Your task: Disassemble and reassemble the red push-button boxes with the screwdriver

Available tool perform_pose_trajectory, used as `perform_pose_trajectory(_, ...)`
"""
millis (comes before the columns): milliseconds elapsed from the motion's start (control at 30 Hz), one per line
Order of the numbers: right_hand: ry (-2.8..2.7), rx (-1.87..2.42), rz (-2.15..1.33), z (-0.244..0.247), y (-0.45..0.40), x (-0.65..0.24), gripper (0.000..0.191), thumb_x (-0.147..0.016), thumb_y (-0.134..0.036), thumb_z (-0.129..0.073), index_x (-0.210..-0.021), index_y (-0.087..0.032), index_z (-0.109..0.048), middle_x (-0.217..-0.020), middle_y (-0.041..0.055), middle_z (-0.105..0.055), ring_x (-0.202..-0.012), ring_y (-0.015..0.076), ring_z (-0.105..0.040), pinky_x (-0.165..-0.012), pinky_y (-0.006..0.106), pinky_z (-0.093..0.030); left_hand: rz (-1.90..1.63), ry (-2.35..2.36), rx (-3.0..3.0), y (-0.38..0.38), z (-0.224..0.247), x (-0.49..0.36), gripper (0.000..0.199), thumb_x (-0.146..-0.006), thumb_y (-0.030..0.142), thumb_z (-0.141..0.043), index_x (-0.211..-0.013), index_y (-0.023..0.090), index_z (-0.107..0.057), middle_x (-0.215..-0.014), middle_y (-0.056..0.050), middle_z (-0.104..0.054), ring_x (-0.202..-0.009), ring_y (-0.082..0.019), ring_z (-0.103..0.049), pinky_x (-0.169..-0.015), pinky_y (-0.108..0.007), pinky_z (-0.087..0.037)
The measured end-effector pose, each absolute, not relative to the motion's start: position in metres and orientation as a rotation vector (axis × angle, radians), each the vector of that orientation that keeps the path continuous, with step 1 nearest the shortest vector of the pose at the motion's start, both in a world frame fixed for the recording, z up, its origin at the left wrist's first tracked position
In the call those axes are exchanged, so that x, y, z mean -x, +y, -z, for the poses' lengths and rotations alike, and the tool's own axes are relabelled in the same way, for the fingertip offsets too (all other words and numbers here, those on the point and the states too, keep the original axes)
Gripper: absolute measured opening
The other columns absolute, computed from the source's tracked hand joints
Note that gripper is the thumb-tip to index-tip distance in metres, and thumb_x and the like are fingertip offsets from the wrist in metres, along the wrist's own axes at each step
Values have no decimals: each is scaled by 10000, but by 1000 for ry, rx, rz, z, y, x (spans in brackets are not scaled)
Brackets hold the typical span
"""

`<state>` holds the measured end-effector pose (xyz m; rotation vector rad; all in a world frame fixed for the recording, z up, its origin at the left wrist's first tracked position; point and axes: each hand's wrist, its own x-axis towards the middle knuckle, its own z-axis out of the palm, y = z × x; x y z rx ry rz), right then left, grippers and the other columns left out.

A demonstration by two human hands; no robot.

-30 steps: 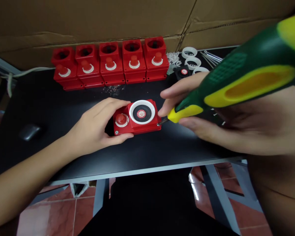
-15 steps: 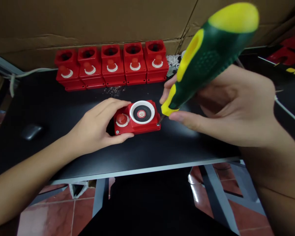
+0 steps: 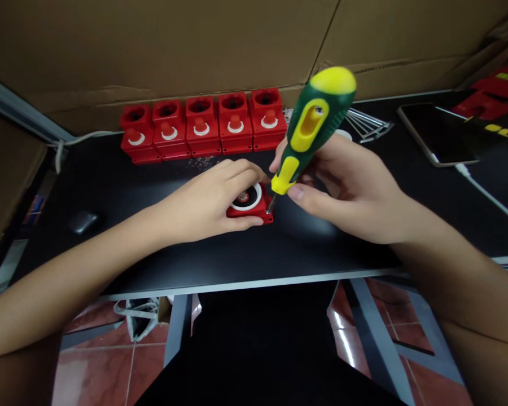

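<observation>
A red plastic box with a white ring and black round centre lies on the dark table. My left hand is closed around its left part, hiding the orange-red button end. My right hand grips a green and yellow screwdriver, tilted with its handle up. The tip meets a screw at the box's right corner. Whether the tip sits fully in the screw head is too small to tell.
Several red housings stand in a row at the back. A phone with a white cable lies right, near metal rods. A dark mouse-like object lies left. A cardboard wall rises behind.
My left hand has shifted right along the box, now covering its button end. The screwdriver stands more upright, its tip still at the right corner. The view has moved, bringing the phone into sight.
</observation>
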<state>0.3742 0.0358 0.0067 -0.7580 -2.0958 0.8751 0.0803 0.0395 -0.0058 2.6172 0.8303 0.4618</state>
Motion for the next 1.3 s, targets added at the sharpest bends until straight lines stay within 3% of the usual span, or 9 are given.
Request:
perform_pose_trajectory(100, -2097, 732, -953, -5, 35, -371, 266, -1152, -554, -808, -1261, -313, -776, -1246, 63, -794, -996, 252, -765, -832, 387, -689, -438, 824, -2548, 44, 5, -88, 442, -1202, 504, -763, -1523, 203, -732, -1529, -162, -811, -1408, -363, -800, -1241, -474, -652)
perform_pose_trajectory(267, -2065, 727, -978, 2, 38, -367, 402, -1062, -651, -944, -1142, -292, -783, -1161, 56, -829, -975, 266, -792, -855, 411, -730, -431, 869, -2534, 43, 6, -88, 407, -1180, 567, -754, -1362, 203, -760, -1419, -152, -819, -1264, -353, -813, -1094, -450, -683)
perform_pose_trajectory(500, -2087, 650, -850, 3, 38, -371, 239, -1109, -418, -914, -1293, -277, -858, -1265, 60, -912, -1057, 264, -857, -992, 428, -770, -469, 864, -2566, 45, 13, -88, 398, -1142, 507, -773, -1406, 210, -763, -1357, -129, -785, -1206, -335, -793, -1051, -419, -683)
perform_pose_trajectory(633, -2108, 685, -838, -2, 36, -372, 200, -1094, -429, -912, -1238, -303, -855, -1251, 51, -928, -1063, 268, -868, -1016, 436, -783, -458, 866, -2569, 46, 12, -90, 345, -1103, 468, -783, -1336, 214, -772, -1275, -119, -776, -1130, -332, -789, -984, -424, -679)
perform_pose_trajectory(800, -2127, 666, -814, -6, 35, -372, 66, -1119, -335, -822, -1169, -294, -832, -1187, 48, -922, -1091, 254, -878, -1020, 401, -779, -398, 914, -2556, 43, 11, -89, 443, -1121, 475, -785, -1485, 222, -801, -1361, -136, -774, -1189, -347, -804, -1037, -448, -690)
perform_pose_trajectory(933, -2134, 721, -770, -3, 32, -369, 112, -1116, -353, -809, -1210, -298, -837, -1199, 58, -923, -1093, 277, -874, -1017, 442, -789, -435, 882, -2565, 41, 14, -87, 488, -1150, 433, -787, -1612, 277, -806, -1495, -142, -745, -1322, -353, -787, -1188, -484, -685)
perform_pose_trajectory(1100, -1905, 632, -937, -4, 26, -366, 139, -1117, -302, -802, -1254, -285, -799, -1265, 59, -882, -1133, 253, -853, -1031, 416, -760, -470, 841, -2464, 41, 9, -89, 302, -1118, 377, -834, -1402, 286, -883, -1443, -111, -756, -1390, -360, -759, -1245, -492, -661)
perform_pose_trajectory(1200, -1835, 634, -960, -13, 27, -372, 147, -1037, -151, -771, -1094, -286, -757, -1064, 11, -799, -914, 205, -772, -841, 367, -688, -466, 819, -2417, 42, 6, -91, 183, -1105, 331, -832, -1273, 287, -890, -1392, -88, -744, -1327, -320, -776, -1221, -453, -653)
perform_pose_trajectory(1300, -2093, 817, -934, -23, 32, -377, 164, -959, -178, -782, -892, -282, -674, -782, -23, -668, -680, 183, -596, -620, 354, -498, -478, 849, -2421, 41, 8, -92, 249, -1086, 349, -826, -1320, 263, -826, -1395, -90, -765, -1288, -307, -786, -1167, -438, -657)
